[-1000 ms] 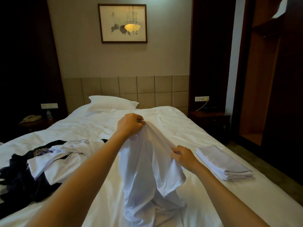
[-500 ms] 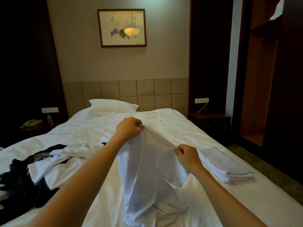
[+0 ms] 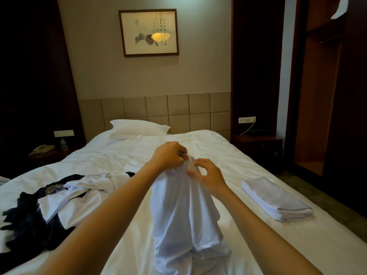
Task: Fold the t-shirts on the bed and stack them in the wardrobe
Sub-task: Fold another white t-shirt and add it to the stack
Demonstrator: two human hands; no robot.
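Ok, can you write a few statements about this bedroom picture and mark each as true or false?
1. The left hand and the right hand both hold the white t-shirt near its top. True.
2. The folded stack lies on the floor. False: it lies on the bed, to the person's right.
3. Unfolded clothes lie on the bed's left side. True.
4. Two pillows are at the headboard. False: only one pillow shows.
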